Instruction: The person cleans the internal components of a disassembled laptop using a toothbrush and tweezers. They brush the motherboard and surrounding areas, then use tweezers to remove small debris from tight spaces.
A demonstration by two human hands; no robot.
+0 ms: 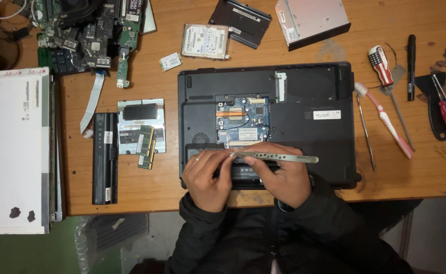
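A black laptop (268, 124) lies upside down in the middle of the frame on a wooden table (410, 172), with its near edge close to the table's front edge. An open hatch in its middle shows a blue circuit board (243, 122), and a small white label (327, 114) sits to the right of it. The left hand (207, 177) rests on the laptop's near edge with its fingers bent, touching the tip of the tweezers (276, 157). The right hand (281, 177) is closed around the silver tweezers, which lie flat and point left. There is little bare room near the hands. Left of the laptop lie a grey cover plate (141, 126) with green memory sticks (146, 147) on it, and a long black battery (104, 157). A white screen panel (12, 152) fills the left side. At the top sit a silver hard drive (205, 41) with a white label and a grey disc drive (311, 20). To the right lie a pink toothbrush (385, 119) and a red and white screwdriver (385, 76), with some bare wood below them.
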